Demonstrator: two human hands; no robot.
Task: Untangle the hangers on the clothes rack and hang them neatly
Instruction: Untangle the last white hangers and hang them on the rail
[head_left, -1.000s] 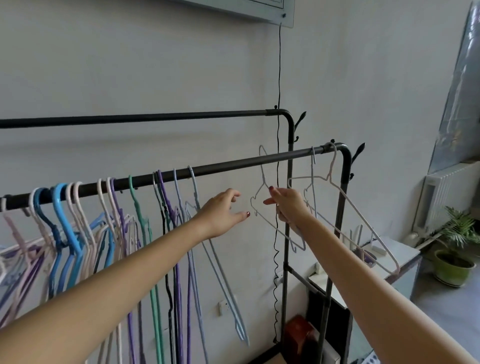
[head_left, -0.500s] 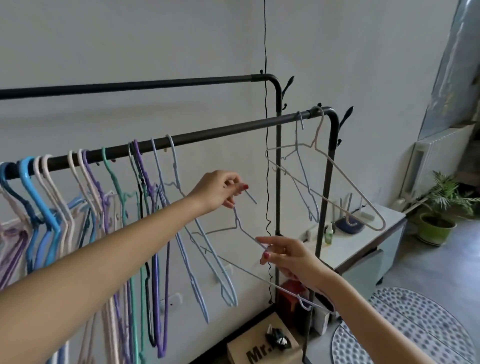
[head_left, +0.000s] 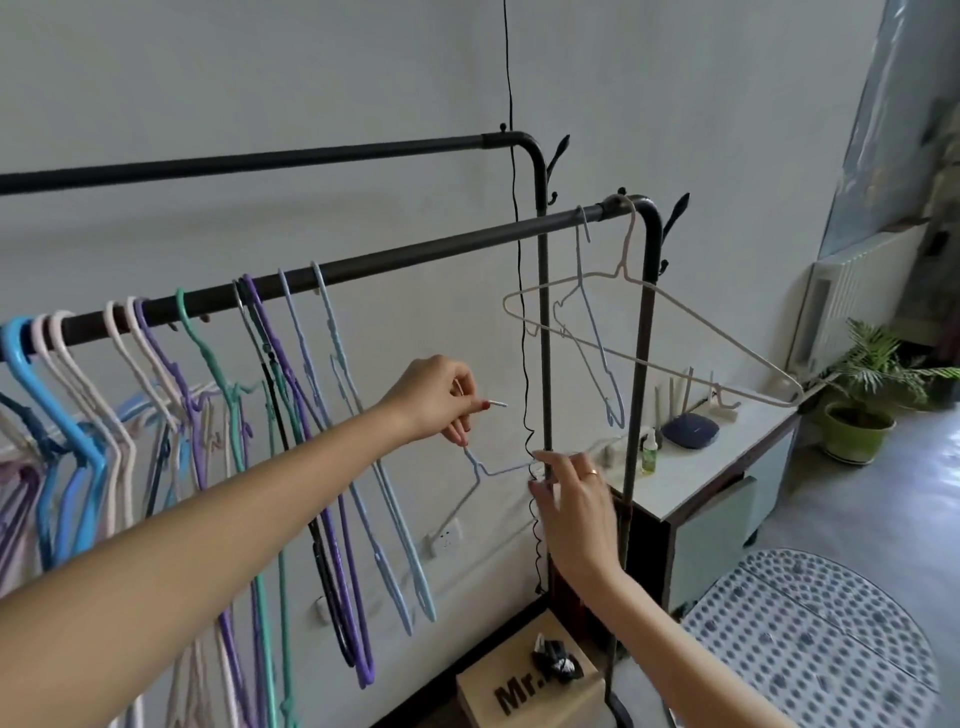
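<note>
A thin pale wire hanger (head_left: 485, 470) hangs free of the rack, below the front bar (head_left: 415, 249). My left hand (head_left: 434, 397) pinches its hook, whose tip pokes out to the right. My right hand (head_left: 574, 501) holds the hanger's shoulder end between thumb and fingertips, beside a black coiled cord (head_left: 530, 447). Several coloured hangers (head_left: 223, 395) hang bunched on the bar's left half. At the bar's right end a white hanger (head_left: 675, 332) and a light blue hanger (head_left: 597, 343) hang crossed through each other.
A second, higher bar (head_left: 260, 158) runs behind. The rack's posts (head_left: 636, 415) stand right of my hands. A white cabinet (head_left: 727, 467) with a bottle and a dark dish, a potted plant (head_left: 862, 400), a cardboard box (head_left: 524, 686) and a dotted mat (head_left: 810, 644) sit below.
The pale hanger came off the bar and dropped below it; my left hand took its hook. My right hand slid along its arm to the shoulder end. The view tilted down.
</note>
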